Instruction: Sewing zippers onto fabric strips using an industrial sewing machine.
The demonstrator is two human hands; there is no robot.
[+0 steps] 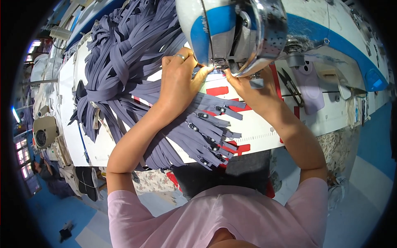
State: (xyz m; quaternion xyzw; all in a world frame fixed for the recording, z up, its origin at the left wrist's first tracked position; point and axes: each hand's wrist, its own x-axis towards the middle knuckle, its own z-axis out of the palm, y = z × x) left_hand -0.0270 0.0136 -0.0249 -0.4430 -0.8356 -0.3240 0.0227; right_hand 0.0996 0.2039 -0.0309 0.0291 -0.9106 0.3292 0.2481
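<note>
A blue and white sewing machine point(231, 33) stands over the table, its presser foot point(221, 64) low on the bed. My left hand point(178, 78), with a ring on one finger, is closed just left of the foot, thumb and fingertips pinching a grey-purple zipper whose end is mostly hidden. On the other side of the foot, my right hand point(256, 89) is closed too; what its fingertips hold is covered. Several grey-purple zippers point(211, 128) with black sliders fan out beneath my left forearm. A large tangled bundle of zipper tapes point(120, 62) lies to the left.
Black thread snips point(291, 89) and a lilac phone-shaped object point(309, 89) lie right of my right hand. The white table point(264, 138) has red markings and a ruler scale along its near edge. Floral cloth point(339, 153) hangs at the right. A beige boxy device point(44, 133) is at far left.
</note>
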